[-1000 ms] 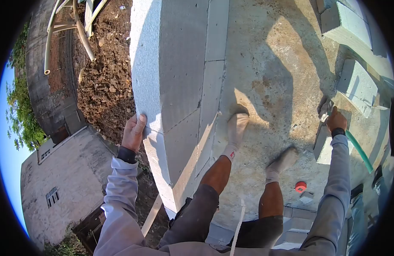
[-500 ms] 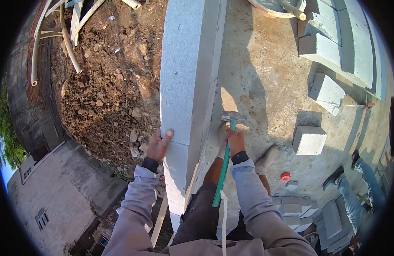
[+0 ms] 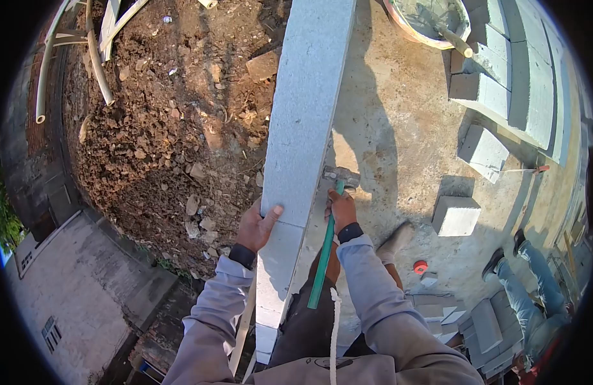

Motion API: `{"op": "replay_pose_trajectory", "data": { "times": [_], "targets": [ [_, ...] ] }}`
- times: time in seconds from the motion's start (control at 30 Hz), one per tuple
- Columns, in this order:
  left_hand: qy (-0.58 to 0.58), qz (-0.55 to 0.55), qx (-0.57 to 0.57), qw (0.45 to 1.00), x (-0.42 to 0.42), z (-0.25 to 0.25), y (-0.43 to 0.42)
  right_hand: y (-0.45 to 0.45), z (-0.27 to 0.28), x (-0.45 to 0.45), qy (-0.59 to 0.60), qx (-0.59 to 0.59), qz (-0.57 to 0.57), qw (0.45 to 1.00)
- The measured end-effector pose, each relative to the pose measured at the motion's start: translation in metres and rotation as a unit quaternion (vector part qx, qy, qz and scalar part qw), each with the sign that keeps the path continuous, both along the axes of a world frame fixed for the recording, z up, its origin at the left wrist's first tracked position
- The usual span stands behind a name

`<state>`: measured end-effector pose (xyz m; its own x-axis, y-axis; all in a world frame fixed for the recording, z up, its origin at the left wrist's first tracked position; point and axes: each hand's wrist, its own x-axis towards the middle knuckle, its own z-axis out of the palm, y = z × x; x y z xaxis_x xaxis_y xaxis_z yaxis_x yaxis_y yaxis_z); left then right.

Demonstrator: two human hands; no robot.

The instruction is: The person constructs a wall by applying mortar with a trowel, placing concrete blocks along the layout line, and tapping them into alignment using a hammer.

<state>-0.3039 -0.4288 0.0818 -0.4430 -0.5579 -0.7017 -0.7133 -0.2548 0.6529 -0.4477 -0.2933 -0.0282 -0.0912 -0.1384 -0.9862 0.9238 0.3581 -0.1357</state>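
A row of pale grey concrete blocks (image 3: 306, 115) runs up the middle of the view as a narrow wall. My left hand (image 3: 258, 228) clasps its outer edge, thumb on the top face close to a joint, fingers partly hidden down the side. In my closed right hand (image 3: 340, 208) is a hammer (image 3: 321, 273) with a green handle, gripped just below its metal head. The head lies close to the wall's inner side; whether it touches cannot be made out. A white cord (image 3: 335, 321) hangs down my front.
Loose soil (image 3: 148, 141) lies left of the wall. On the concrete floor (image 3: 399, 128) at right are a single block (image 3: 457, 215), stacked blocks (image 3: 531, 83), a mortar bucket (image 3: 437, 43) and a red round item (image 3: 420, 267). Another person's legs (image 3: 521, 276) show at lower right.
My view has shifted, so the wall sits further right and more of its top face shows. Both hands keep their holds; the hammer appears nearer the wall.
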Motion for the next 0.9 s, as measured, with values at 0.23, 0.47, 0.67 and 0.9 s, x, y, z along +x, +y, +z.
{"op": "replay_pose_trajectory", "data": {
  "times": [0.23,0.47,0.67,0.9],
  "targets": [
    [0.000,-0.003,-0.001,1.000,0.005,-0.008,-0.005,0.003,0.000,-0.006,0.071,0.006,0.070,0.995],
    [-0.041,-0.039,-0.031,0.998,0.010,-0.013,-0.004,0.053,0.057,-0.041,0.502,-0.024,0.360,0.786],
    [-0.057,-0.040,-0.035,0.997,0.000,0.005,-0.011,0.001,0.169,-0.069,0.442,-0.169,0.245,0.846],
    [-0.061,-0.052,-0.042,0.996,0.010,-0.012,-0.007,-0.016,0.172,-0.073,0.483,-0.166,0.310,0.802]
  ]
}}
